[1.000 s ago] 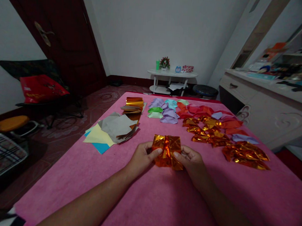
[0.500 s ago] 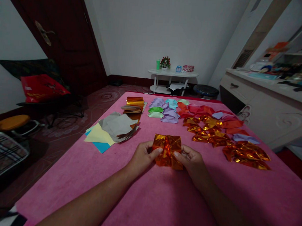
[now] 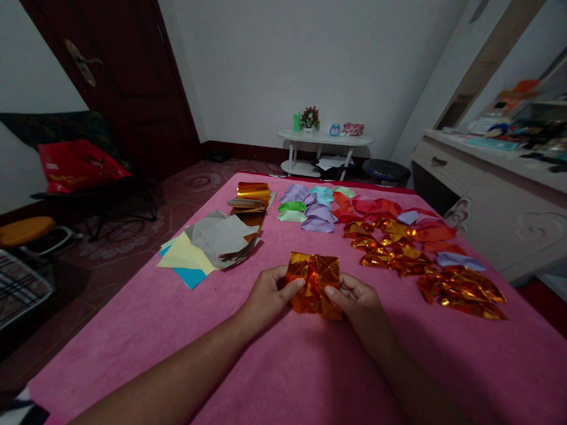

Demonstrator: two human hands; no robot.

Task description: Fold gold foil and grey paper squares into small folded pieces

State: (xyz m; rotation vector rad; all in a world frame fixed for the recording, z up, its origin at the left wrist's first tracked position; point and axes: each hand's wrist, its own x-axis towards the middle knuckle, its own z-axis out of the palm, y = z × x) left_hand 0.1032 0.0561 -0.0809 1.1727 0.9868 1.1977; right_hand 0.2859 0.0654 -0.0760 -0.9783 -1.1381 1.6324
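A folded piece of shiny gold foil paper point(image 3: 315, 270) is held between my two hands, just above the pink table cover point(image 3: 257, 374). A fold line runs down its middle. My left hand point(image 3: 274, 288) pinches its left side, thumb on the front. On the right side my right hand point(image 3: 359, 297) grips it the same way, with its thumb near the centre and fingers behind. Folded gold foil pieces point(image 3: 463, 289) lie to the right of my hands. Beyond them are folded red pieces point(image 3: 377, 207) and folded purple pieces point(image 3: 319, 218).
At the left of the table, loose grey, yellow and blue sheets point(image 3: 221, 238) lie by a stack of gold foil sheets point(image 3: 253, 192). A white side table point(image 3: 325, 138) stands at the wall. A chair point(image 3: 75, 125) is on the left, a white cabinet point(image 3: 504, 203) on the right.
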